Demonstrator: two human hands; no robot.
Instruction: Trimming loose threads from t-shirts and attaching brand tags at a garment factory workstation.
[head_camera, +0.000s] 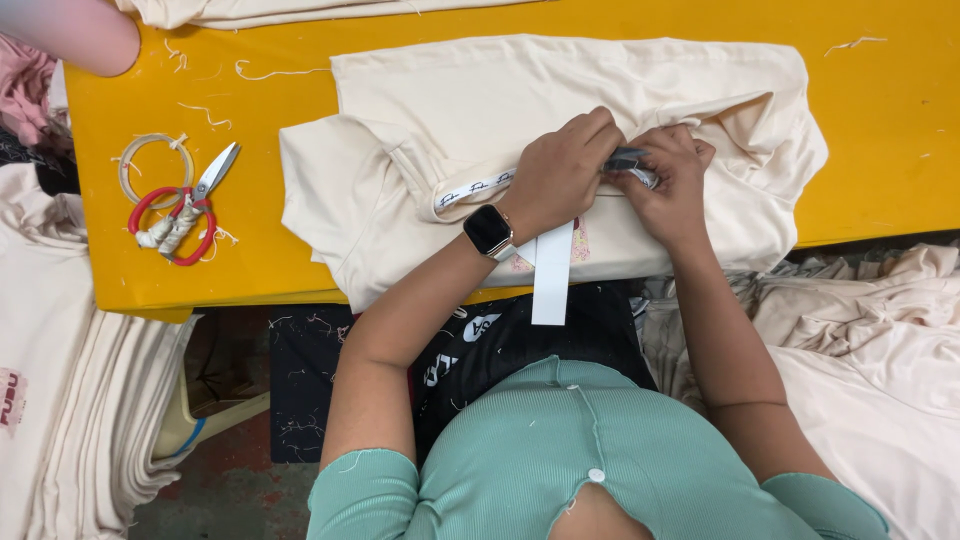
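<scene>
1. Pressing on the cream garment (450, 110), left hand (560, 170) lies curled, knuckles up, just left of the right hand (670, 180).
2. Right hand pinches a small grey tool (628, 160) between both hands.
3. Garment lies crosswise on the yellow tabletop (880, 120); red-handled scissors (185, 205) sit well left of the garment.

White paper tag (552, 275): long plain rectangle hanging off the table's front edge. Neck tape label (478, 187): narrow white strip, dark print. Smartwatch screen (487, 229): square, black, on the wrist
</scene>
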